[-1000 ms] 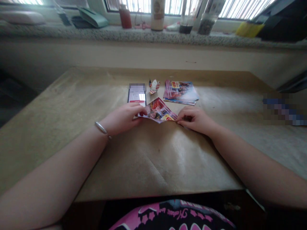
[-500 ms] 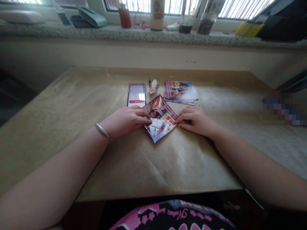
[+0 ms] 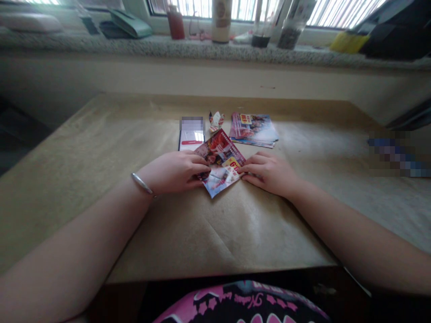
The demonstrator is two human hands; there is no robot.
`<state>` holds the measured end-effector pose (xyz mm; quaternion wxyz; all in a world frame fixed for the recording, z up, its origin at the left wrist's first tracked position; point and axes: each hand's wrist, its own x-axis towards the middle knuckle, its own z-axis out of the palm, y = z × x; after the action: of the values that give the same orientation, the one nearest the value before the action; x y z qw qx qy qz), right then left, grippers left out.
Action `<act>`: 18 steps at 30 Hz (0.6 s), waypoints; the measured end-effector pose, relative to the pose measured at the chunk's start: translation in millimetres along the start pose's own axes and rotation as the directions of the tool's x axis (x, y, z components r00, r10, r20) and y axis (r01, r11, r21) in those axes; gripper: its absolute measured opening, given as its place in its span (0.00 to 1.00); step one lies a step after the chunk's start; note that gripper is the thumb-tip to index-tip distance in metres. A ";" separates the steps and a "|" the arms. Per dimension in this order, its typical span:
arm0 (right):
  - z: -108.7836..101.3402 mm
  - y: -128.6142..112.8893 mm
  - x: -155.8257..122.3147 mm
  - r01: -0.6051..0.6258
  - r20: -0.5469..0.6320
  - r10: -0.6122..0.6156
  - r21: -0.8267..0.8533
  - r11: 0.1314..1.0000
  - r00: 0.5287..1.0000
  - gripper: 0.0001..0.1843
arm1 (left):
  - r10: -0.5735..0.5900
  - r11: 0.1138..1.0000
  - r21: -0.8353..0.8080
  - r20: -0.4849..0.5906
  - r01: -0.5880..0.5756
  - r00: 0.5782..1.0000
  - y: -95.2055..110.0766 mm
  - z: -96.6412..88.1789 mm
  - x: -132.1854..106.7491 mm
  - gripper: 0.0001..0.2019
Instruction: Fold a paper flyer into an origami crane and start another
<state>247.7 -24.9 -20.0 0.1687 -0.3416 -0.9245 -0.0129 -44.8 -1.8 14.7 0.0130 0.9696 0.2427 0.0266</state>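
A colourful printed flyer [image 3: 218,176], cut square and creased, is turned with a corner toward me in the middle of the table. My left hand [image 3: 178,170] has its left corner between thumb and fingers; a silver bangle circles that wrist. My right hand [image 3: 269,175] pinches the right corner, its fingers covering part of the yellow price patch. Just behind the flyer stands a small folded paper piece [image 3: 216,121]. A phone [image 3: 191,137] with a lit screen lies beyond my left hand.
A stack of similar flyers [image 3: 255,128] lies behind my right hand. The brown-covered table [image 3: 161,242] ends at a wall below a granite windowsill [image 3: 188,49]. Bottles and jars stand on the sill, among them a red bottle [image 3: 175,22]. A blue item [image 3: 397,154], partly blurred, is at the far right.
The flyer has shifted slightly left and its top corner has moved a little away from me. My right hand has moved left with its fingers further over the sheet.
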 end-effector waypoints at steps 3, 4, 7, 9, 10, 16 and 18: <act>1.1 -2.5 1.7 0.018 0.000 -0.018 -0.037 0.999 1.000 0.15 | -0.012 1.000 0.006 0.015 0.012 1.000 4.9 1.4 2.1 0.18; 1.6 -3.7 2.5 0.032 -0.003 -0.032 -0.043 0.999 0.999 0.15 | -0.003 1.000 0.005 0.005 0.003 1.000 6.3 2.3 2.7 0.18; 3.1 -7.9 5.1 0.082 -0.004 -0.082 -0.044 0.996 0.997 0.16 | 0.045 0.999 -0.027 -0.059 -0.047 0.997 9.8 5.8 4.6 0.17; 3.8 -10.2 6.6 0.114 -0.003 -0.115 -0.046 0.992 0.993 0.16 | 0.077 0.995 -0.053 -0.078 -0.081 0.994 12.1 7.2 5.7 0.16; 4.1 -10.9 7.0 0.129 -0.005 -0.130 -0.049 0.990 0.992 0.16 | 0.086 0.994 -0.058 -0.079 -0.091 0.993 13.4 7.5 6.2 0.15; 5.7 -13.0 7.8 0.120 -0.035 -0.120 -0.008 0.993 0.992 0.14 | 0.044 0.998 -0.051 -0.064 -0.048 0.997 16.6 7.4 8.5 0.12; 6.2 -14.0 8.3 0.088 -0.048 -0.086 0.037 0.995 0.995 0.13 | 0.020 0.997 -0.073 -0.064 -0.024 0.998 14.4 8.1 8.6 0.11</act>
<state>231.0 -29.5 -21.8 0.1958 -0.2972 -0.9345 -0.0100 -30.0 -10.5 7.6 0.0407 0.9698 0.2313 0.0663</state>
